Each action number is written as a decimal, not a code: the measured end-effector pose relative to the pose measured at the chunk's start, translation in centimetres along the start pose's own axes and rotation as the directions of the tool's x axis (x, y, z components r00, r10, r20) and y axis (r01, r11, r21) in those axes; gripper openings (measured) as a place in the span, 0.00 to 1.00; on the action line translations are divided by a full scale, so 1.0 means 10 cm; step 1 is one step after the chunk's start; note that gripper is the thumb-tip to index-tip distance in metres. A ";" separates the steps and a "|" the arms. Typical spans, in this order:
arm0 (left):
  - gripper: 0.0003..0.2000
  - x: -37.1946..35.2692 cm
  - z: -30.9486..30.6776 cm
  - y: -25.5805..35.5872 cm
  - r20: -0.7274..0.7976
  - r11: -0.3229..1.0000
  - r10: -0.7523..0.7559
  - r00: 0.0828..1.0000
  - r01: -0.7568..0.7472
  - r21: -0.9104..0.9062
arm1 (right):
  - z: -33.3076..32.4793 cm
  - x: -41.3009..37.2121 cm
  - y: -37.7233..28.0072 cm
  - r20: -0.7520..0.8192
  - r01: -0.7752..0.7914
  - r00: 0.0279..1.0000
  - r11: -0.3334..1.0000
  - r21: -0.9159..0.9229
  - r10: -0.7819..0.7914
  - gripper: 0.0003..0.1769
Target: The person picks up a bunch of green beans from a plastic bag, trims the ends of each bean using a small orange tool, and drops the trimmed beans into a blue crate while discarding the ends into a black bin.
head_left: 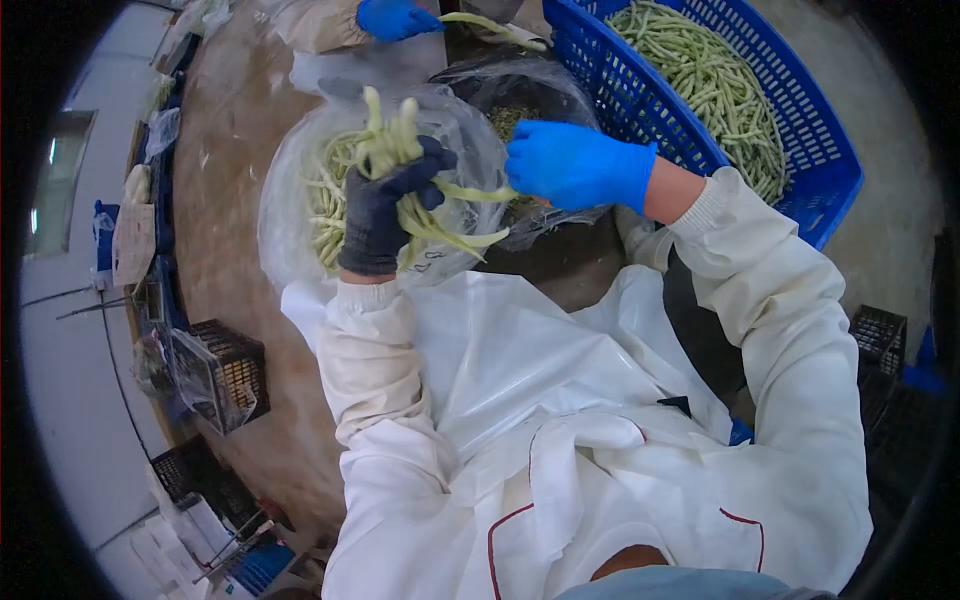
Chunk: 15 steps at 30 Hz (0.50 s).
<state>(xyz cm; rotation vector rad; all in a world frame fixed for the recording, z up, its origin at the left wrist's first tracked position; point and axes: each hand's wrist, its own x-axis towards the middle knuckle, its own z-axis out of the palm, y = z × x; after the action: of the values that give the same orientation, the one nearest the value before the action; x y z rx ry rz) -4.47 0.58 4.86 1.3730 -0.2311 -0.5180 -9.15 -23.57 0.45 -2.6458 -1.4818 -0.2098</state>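
Observation:
My left hand (388, 205), in a dark glove, is closed round a bunch of pale green beans (392, 145) that stick out above and below the fist. Under it sits a clear plastic bag (285, 215) with more beans (325, 205) inside. To the right, my right hand (575, 165), in a blue glove, has its fingertips pinched on the end of one bean (475, 193) that stretches across from the bunch. Below the right hand lies another clear bag (545, 85) holding small green scraps (510, 120).
A blue crate (640, 95) full of beans (705, 85) stands at the upper right. At the top, a co-worker's blue-gloved hand (398, 18) is near a long bean (495, 28). Black crates (235, 375) stand at the lower left, another (880, 335) at the right.

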 end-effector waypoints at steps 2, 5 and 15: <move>0.12 0.02 0.04 -0.06 -0.013 1.000 -0.009 1.000 0.009 -0.012 | 0.12 0.01 -0.07 -0.016 0.063 0.998 0.996 0.060 -0.062 0.08; 0.11 0.05 0.06 -0.12 0.039 0.999 -0.008 0.999 0.010 -0.050 | 0.26 0.06 -0.31 -0.078 0.110 0.992 0.974 0.196 -0.097 0.06; 0.14 0.07 0.04 -0.17 0.138 0.991 -0.094 0.986 0.106 -0.083 | -0.21 -0.07 0.23 -0.220 -0.336 0.918 0.942 0.012 0.330 0.07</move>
<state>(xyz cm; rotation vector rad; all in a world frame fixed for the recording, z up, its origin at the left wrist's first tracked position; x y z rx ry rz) -4.48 -0.30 3.19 1.2682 -0.2451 -0.6979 -7.71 -25.64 2.33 -2.7336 -0.9511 -0.4748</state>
